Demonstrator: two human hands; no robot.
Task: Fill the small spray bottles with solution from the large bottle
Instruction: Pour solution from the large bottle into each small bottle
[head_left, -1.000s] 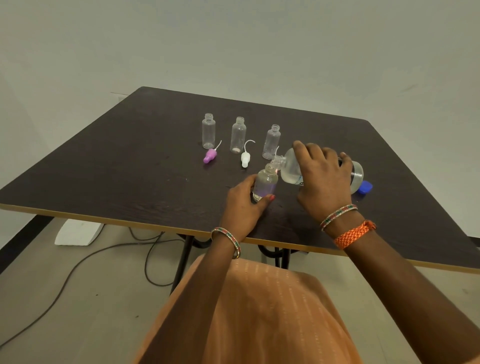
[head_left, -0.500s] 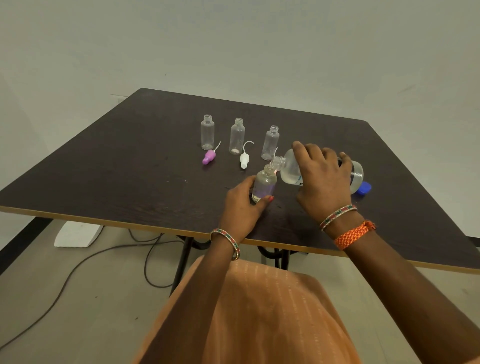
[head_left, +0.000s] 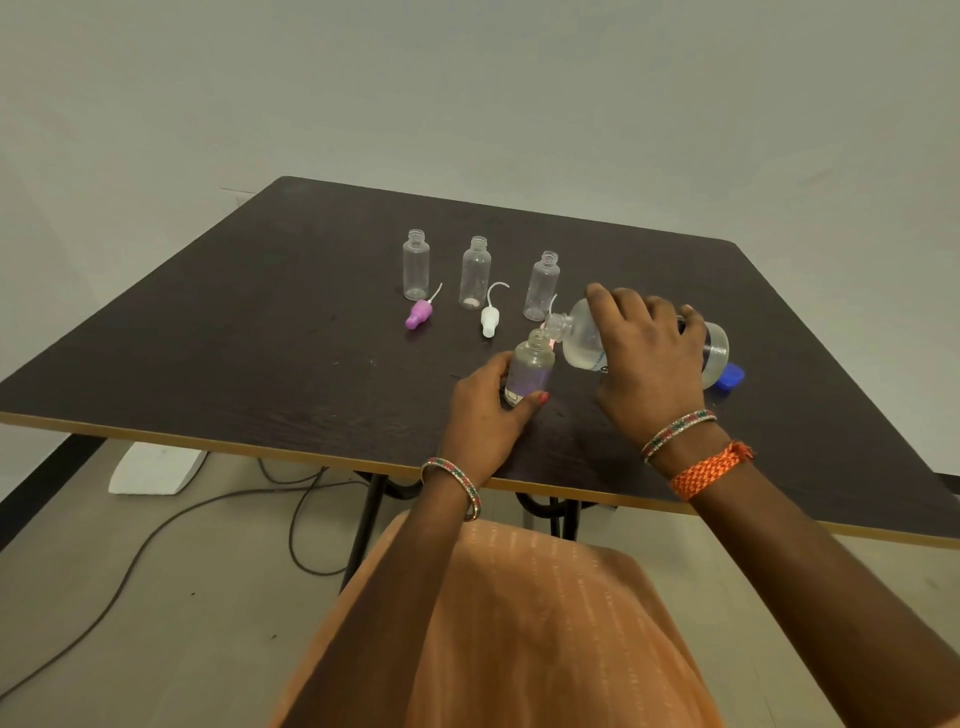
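Note:
My left hand (head_left: 485, 415) grips a small clear bottle (head_left: 530, 371) standing upright on the dark table (head_left: 260, 353). My right hand (head_left: 649, 364) grips the large clear bottle (head_left: 584, 343), tipped on its side with its neck over the small bottle's mouth. Behind them three small clear bottles stand uncapped in a row: left (head_left: 415, 265), middle (head_left: 474, 273) and right (head_left: 542, 286).
A purple spray cap (head_left: 418, 314) and a white spray cap (head_left: 489, 319) lie on the table in front of the row. A blue cap (head_left: 730, 376) lies behind the large bottle. Cables (head_left: 291, 514) and a white block (head_left: 156, 470) lie on the floor.
Both hands and the two bottles stay in the same pose; nothing has visibly moved.

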